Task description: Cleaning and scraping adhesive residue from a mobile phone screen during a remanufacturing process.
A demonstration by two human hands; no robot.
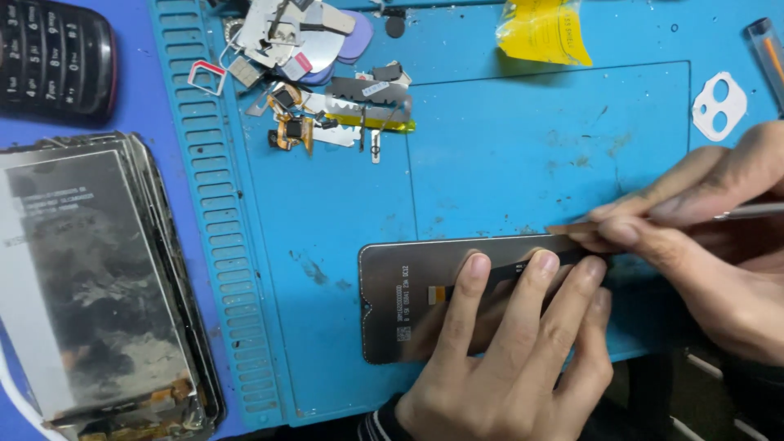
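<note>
A dark phone display panel (408, 286) lies face down on the blue work mat (506, 155), near its front edge. My left hand (514, 359) presses flat on the panel with its fingers spread across the back. My right hand (719, 245) comes in from the right, pinching a thin metal tool (747, 211) together with a narrow brownish strip (572, 231) at the panel's upper right edge.
A stack of cracked display panels (98, 278) lies at the left. A dark keypad phone (49, 53) sits top left. Small metal shields, flex cables and a card tray (318, 73) clutter the mat's top. Yellow tape (543, 33) and a white camera-hole gasket (720, 106) lie top right.
</note>
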